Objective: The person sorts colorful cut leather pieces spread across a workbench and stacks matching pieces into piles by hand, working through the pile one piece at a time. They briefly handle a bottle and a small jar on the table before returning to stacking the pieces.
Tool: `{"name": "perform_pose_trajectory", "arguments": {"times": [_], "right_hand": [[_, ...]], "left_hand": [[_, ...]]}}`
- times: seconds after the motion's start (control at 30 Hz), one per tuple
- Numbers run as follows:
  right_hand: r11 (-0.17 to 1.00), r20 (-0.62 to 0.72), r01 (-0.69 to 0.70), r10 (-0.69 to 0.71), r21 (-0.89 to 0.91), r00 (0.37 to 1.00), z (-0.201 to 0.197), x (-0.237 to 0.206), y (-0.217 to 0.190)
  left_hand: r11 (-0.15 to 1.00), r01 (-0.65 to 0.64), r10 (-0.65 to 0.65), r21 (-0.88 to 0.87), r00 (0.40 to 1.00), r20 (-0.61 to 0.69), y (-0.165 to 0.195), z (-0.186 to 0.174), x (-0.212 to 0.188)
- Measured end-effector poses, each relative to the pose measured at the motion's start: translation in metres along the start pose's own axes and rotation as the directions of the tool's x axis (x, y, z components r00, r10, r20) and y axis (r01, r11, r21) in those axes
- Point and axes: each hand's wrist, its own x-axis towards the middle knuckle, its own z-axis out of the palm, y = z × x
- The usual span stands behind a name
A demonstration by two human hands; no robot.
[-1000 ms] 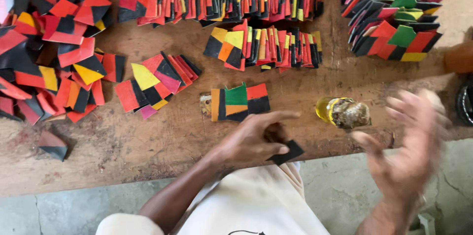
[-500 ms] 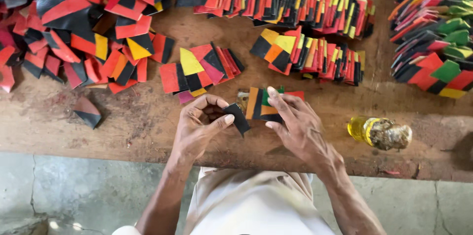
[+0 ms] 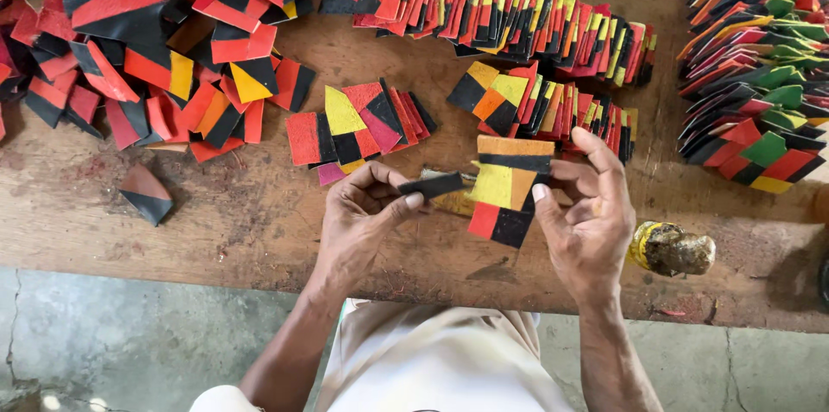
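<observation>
**Both hands on patchwork pieces, mid-bench**

Your left hand is pinched shut, thumb against fingertips, on a small black leather strip. The strip's long axis runs roughly left-right across the view, free end pointing toward your right hand, tilted up slightly at that end.

Your right hand is clamped on a patchwork leather panel of yellow, orange, red and black squares, thumb on the near face, fingers curled over the right edge. Panel's long axis runs away from you, tan edge farthest, red and black corner nearest. It's held just above the worn wooden bench, close to the front edge, centre of the view. Strip tip sits just beside the panel's left edge; can't tell if they touch.

Around it:
- fanned rows of stitched coloured pieces at the back
- small fanned set of red, yellow and black pieces just behind your left hand
- loose heap of red and black pieces far left
- stack with green pieces far right
- grimy yellow-capped bottle lying on its side, right of your right hand
- single brown and black folded piece alone on the left
</observation>
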Motion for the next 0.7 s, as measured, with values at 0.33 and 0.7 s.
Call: {"name": "perform_pose_trajectory", "arguments": {"times": [0.33,0.7], "right_hand": [[0.999,-0.049,-0.038,0.039,0.02,0.998,0.024,-0.016,0.005],[1.0,-0.092,-0.012,0.014,0.015,0.996,0.037,-0.025,-0.001]], "left_hand": [[0.988,-0.148,0.154,0.049,0.977,-0.147,-0.015,0.016,0.012],[0.352,-0.531,0.708,0.771,0.69,0.152,0.003,0.052,-0.005]]}}
